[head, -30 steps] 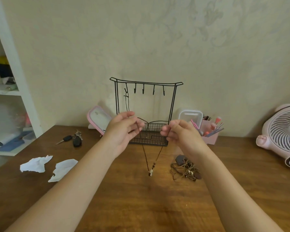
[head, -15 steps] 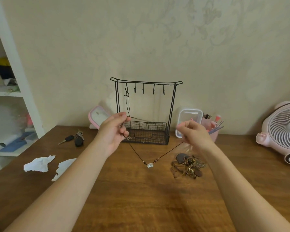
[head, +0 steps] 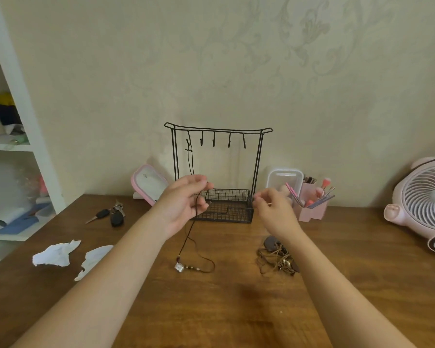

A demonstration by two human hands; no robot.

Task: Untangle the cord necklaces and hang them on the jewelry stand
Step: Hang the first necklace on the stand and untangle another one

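Observation:
A black wire jewelry stand (head: 258,156) with a row of hooks and a mesh basket stands against the wall. One dark cord necklace (head: 191,159) hangs from its leftmost hook. My left hand (head: 183,204) is in front of the basket and grips a brown cord necklace (head: 190,231). Both strands drop from that hand to the table, where the beads and silver pendant (head: 179,267) lie. My right hand (head: 273,210) hovers beside the basket's right end with its fingers bunched and nothing in them. A tangle of cord necklaces (head: 278,258) lies on the table below it.
Car keys (head: 111,216) and two crumpled papers (head: 57,253) lie at the left. A pink-rimmed lid (head: 148,183) leans left of the stand. A white container (head: 284,178) and pink brush holder (head: 312,205) sit right of it. A pink fan (head: 427,204) stands far right, a white shelf (head: 23,116) far left.
The necklace was stretched between both hands. My right hand has let go, and the cord now hangs from my left hand alone with the pendant resting on the table.

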